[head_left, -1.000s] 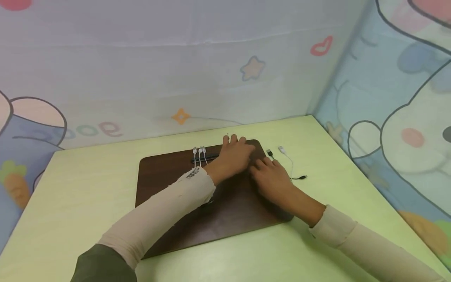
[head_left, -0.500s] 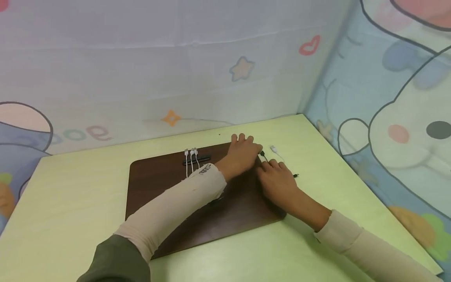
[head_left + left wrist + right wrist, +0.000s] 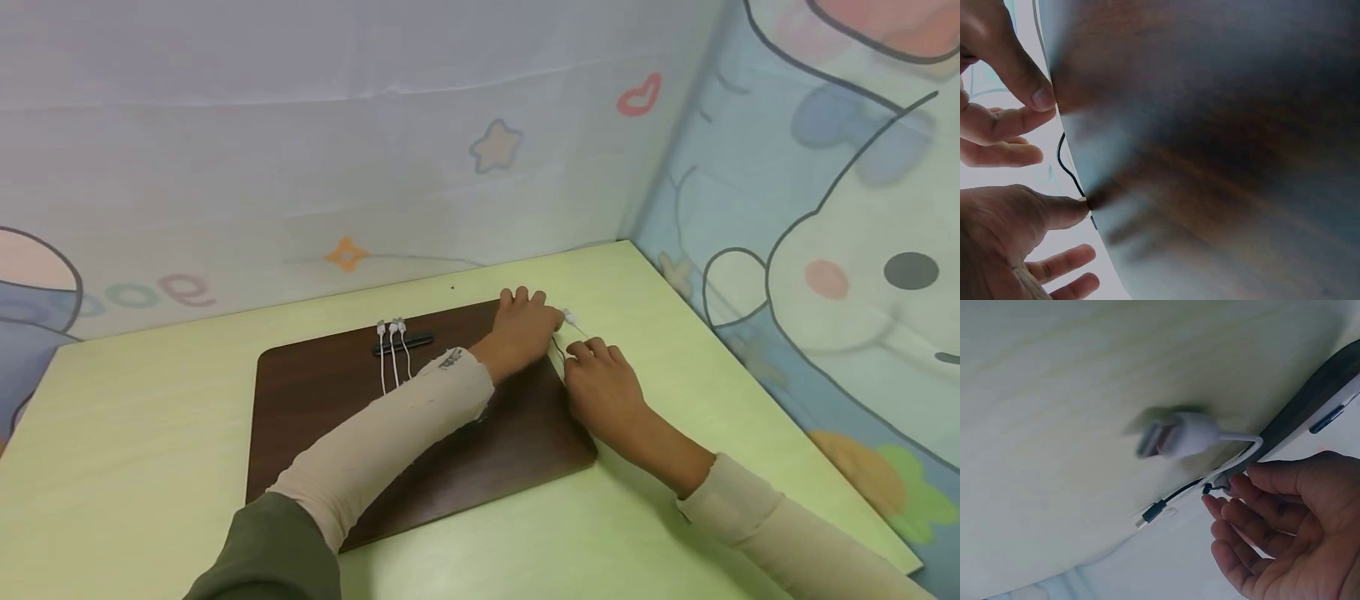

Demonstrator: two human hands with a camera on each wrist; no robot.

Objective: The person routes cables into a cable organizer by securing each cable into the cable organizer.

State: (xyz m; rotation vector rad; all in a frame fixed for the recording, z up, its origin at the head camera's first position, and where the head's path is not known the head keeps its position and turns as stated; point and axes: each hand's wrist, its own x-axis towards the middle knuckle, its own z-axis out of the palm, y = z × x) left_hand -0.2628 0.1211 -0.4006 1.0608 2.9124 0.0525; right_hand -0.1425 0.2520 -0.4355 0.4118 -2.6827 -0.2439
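Note:
In the head view, my left hand [image 3: 525,327] is at the far right corner of a dark brown board [image 3: 322,392], its fingertips pinching a black USB cable [image 3: 558,346]. My right hand [image 3: 606,383] is nearer along the same right edge, thumb and fingers pinching the cable too. In the left wrist view, the black cable [image 3: 1067,164] bows along the board edge between the two hands. The right wrist view shows its small black plug [image 3: 1152,514] free, beside a blurred white USB plug [image 3: 1191,434] close to the camera. The gripped parts are hidden behind fingers.
White USB plugs [image 3: 393,326] and their cables cross a black bar [image 3: 405,344] at the board's far side. Another white USB plug [image 3: 570,317] lies on the pale yellow-green table [image 3: 150,417], past the board's right edge. Printed cloth walls [image 3: 315,167] stand behind and right.
The head view has turned rightward. The black USB plug, visible beside my left hand before, is now hidden there. My right hand has shifted slightly away from the left, the black cable showing between them.

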